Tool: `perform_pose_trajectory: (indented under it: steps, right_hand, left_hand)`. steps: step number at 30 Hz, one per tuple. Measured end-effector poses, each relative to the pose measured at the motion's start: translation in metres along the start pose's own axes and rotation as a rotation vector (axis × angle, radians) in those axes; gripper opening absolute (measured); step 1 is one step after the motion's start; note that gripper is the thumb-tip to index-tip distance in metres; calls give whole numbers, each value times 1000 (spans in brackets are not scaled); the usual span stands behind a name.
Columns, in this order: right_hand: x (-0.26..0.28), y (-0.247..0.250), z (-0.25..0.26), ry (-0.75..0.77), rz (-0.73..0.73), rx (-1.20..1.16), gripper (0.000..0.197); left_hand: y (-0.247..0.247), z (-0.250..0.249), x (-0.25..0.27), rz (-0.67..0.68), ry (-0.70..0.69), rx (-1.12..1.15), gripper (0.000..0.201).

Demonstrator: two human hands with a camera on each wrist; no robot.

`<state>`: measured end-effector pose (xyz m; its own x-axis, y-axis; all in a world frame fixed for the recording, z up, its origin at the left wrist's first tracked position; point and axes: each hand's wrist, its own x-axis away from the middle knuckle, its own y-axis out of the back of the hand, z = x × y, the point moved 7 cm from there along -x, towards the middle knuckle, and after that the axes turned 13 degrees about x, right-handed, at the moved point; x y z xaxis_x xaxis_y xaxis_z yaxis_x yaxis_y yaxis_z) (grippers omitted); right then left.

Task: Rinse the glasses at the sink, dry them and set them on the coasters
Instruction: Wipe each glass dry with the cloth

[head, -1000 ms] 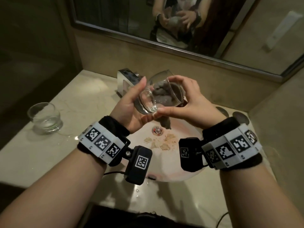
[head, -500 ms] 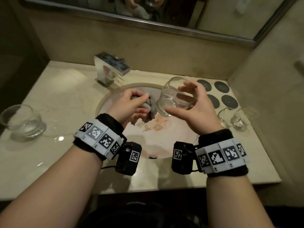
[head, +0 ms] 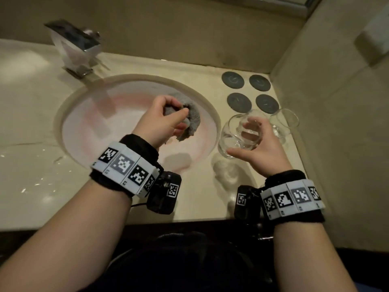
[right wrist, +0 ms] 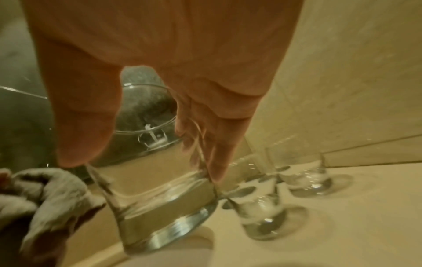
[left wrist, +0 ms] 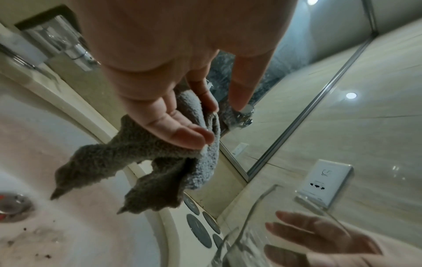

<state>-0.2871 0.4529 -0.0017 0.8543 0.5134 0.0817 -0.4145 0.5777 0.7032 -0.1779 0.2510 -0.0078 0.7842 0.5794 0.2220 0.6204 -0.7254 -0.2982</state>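
Observation:
My right hand [head: 242, 138] grips a clear stemless glass [head: 235, 142], thumb on the near side and fingers on the far side. The glass is tilted and held just above the counter, right of the sink [head: 69, 131]. In the right wrist view the glass [right wrist: 160, 204] hangs clear of the surface. My left hand [head: 176, 110] pinches a bunched grey cloth [head: 192, 121] over the basin; its ends dangle [left wrist: 146, 162]. Several dark round coasters [head: 239, 102] lie bare at the back right. Two more glasses [right wrist: 262, 215] [right wrist: 308, 180] stand upright in front of them.
A square chrome faucet [head: 73, 45] stands behind the sink at the left. The drain [left wrist: 11, 207] has dark specks around it. A tiled side wall [head: 336, 123] closes off the counter just right of the glasses. Water drops glint on the left counter [head: 31, 182].
The cloth has come out of the glass and stays in my left hand over the basin. My right hand has carried the glass right, from over the sink to the counter by the coasters.

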Motion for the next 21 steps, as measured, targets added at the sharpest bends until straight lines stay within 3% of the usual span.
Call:
perform_pose_trajectory:
  steps: [7,21]
  right_hand:
    - [-2,12,-61,17,155,35,92]
    - [-11,17,-96,58,166,-24,91]
  left_hand:
    - [-58,34,10,-89,-4,16,17]
    - [-87,39,27,-180,-70,16,19]
